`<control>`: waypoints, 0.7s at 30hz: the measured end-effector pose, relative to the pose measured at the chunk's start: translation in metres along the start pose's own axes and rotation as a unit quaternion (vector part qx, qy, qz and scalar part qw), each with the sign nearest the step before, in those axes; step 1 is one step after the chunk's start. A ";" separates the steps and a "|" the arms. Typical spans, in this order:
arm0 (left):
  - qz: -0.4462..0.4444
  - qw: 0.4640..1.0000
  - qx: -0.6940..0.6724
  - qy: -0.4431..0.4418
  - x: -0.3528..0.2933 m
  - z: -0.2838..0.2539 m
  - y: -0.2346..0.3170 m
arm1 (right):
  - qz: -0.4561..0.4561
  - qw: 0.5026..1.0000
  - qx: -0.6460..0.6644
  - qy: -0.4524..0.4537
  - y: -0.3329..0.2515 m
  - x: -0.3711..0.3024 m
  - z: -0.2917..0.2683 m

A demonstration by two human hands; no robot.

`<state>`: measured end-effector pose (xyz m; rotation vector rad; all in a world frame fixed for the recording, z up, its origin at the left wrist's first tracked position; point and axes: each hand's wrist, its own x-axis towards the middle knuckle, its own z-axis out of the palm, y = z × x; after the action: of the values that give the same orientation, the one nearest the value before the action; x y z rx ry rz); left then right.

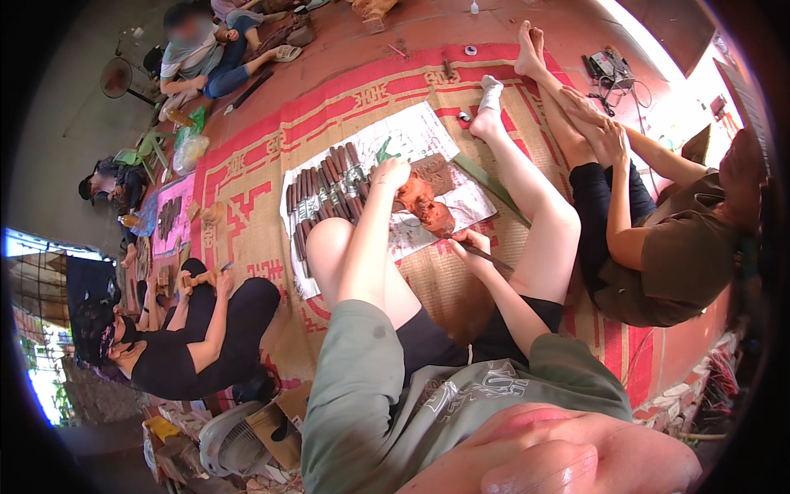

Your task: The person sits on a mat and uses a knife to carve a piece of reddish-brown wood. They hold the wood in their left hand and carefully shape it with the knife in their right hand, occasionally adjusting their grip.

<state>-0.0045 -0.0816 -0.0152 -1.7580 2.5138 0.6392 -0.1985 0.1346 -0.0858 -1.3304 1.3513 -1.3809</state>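
A reddish-orange wood carving (pixel 421 202) with a rounded, knobbly shape lies between my legs, over a white printed sheet (pixel 415 128). At its far left end is my left hand (pixel 392 173), closed, its fingertips partly hidden by the back of the hand. Near the carving's close end, my right hand (pixel 475 249) is wrapped around a chisel (pixel 499 265), its dark shaft sticking out toward my right thigh. A brown block with carved relief (pixel 433 173) lies just beyond the carving. Something green (pixel 385 149) shows past my left hand.
Several dark-handled chisels (pixel 329 177) lie in rows left of my left forearm. A green strip (pixel 492 188) lies by my right shin. A red-and-tan mat (pixel 239 206) spreads beneath. One person (pixel 683 255) sits close on the right; another (pixel 189 346) works wood at left.
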 end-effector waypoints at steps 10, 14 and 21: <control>0.094 0.992 0.076 -0.027 -0.007 0.001 0.063 | 0.005 0.996 -0.088 -0.023 -0.006 0.005 0.004; 0.025 0.999 0.016 -0.045 -0.023 -0.006 0.114 | -0.043 0.989 -0.130 -0.058 -0.002 0.000 0.002; 0.011 0.996 0.049 -0.069 -0.030 -0.021 0.120 | -0.055 0.983 -0.157 -0.081 -0.012 -0.003 0.012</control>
<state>-0.0963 -0.0271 0.0500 -1.5986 2.4316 0.6051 -0.1843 0.1366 -0.0758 -1.7100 1.4418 -1.1317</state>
